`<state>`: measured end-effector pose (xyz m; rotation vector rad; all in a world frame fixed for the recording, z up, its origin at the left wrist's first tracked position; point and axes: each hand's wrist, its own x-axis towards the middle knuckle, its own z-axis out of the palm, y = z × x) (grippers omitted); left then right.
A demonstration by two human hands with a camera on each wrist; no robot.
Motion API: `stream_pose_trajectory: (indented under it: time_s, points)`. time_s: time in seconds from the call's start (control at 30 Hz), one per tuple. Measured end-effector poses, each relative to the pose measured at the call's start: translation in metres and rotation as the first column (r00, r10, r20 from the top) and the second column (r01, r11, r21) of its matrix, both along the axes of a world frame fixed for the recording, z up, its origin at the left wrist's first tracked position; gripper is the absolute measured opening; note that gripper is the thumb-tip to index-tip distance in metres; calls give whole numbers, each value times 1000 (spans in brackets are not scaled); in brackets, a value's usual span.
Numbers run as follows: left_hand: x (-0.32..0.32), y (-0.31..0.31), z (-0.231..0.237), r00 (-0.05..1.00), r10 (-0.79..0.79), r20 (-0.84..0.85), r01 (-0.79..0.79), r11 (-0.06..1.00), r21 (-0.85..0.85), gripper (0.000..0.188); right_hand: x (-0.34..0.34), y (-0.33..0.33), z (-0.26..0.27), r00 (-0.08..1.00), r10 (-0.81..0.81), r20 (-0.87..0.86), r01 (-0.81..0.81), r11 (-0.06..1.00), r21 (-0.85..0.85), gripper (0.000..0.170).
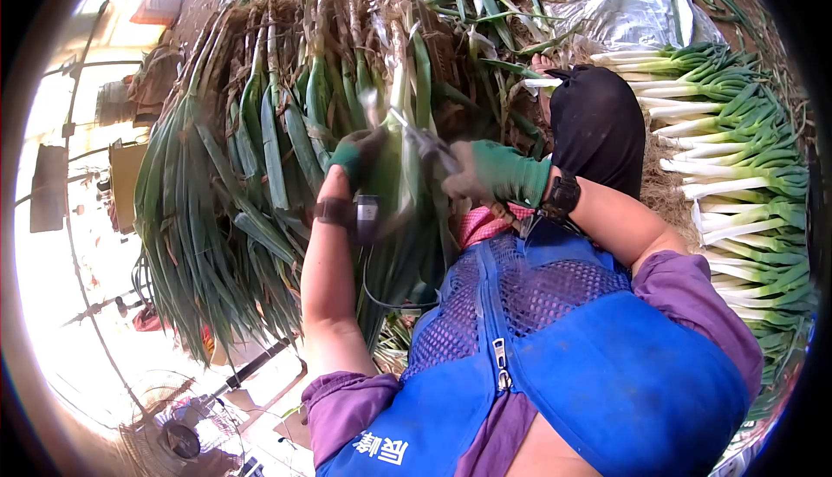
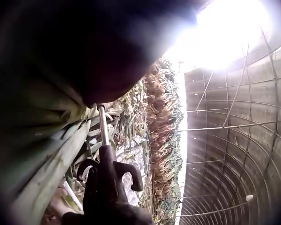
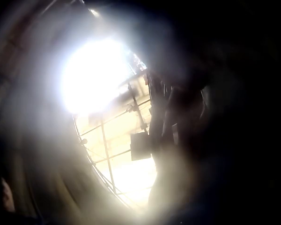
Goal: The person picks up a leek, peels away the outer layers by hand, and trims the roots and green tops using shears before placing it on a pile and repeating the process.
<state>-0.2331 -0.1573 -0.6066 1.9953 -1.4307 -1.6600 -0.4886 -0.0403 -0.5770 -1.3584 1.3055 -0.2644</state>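
In the head view the left hand (image 1: 360, 152), in a green and dark glove, grips a large green onion (image 1: 400, 78) around its leaves; the glove is blurred. The right hand (image 1: 494, 174), gloved alike, holds a metal air-gun-like tool (image 1: 429, 143) whose tip points at the stalk. The left wrist view shows the tool (image 2: 107, 173) with its thin nozzle and hooks, the right hand (image 2: 126, 213) around its lower part, and green leaves (image 2: 51, 183) alongside. The right wrist view is mostly dark and glare.
Unpeeled onions (image 1: 234, 165) lie in a wide pile at the left. Cleaned onions (image 1: 737, 174) with white stems form a row at the right. A silvery sheet (image 1: 615, 0) lies at the top, a fan (image 1: 178, 438) stands lower left, and a black-clad knee (image 1: 598, 126) is beside the right hand.
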Motion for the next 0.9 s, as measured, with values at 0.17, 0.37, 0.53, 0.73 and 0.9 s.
stream_pose_trajectory:
  time_s: [0.17,0.37,0.53,0.73,0.9]
  points:
    - [5,-2,-11,991,-18,134,41,984,-172,45,-6,14,8,996,71,-50,-72,997,-24,46]
    - [10,-6,0,933,70,353,73,924,-376,54,-7,24,10,989,144,-44,-145,989,-18,46]
    - [24,-12,-30,920,52,389,92,935,-343,55,1,22,3,996,62,-65,-67,994,-84,46]
    - [37,-26,-67,913,14,408,91,967,-237,51,16,-31,-22,996,-12,-85,1,992,-130,42]
    - [-4,0,-8,634,80,769,544,660,-518,54,20,-71,-45,995,-95,-38,93,994,-48,44]
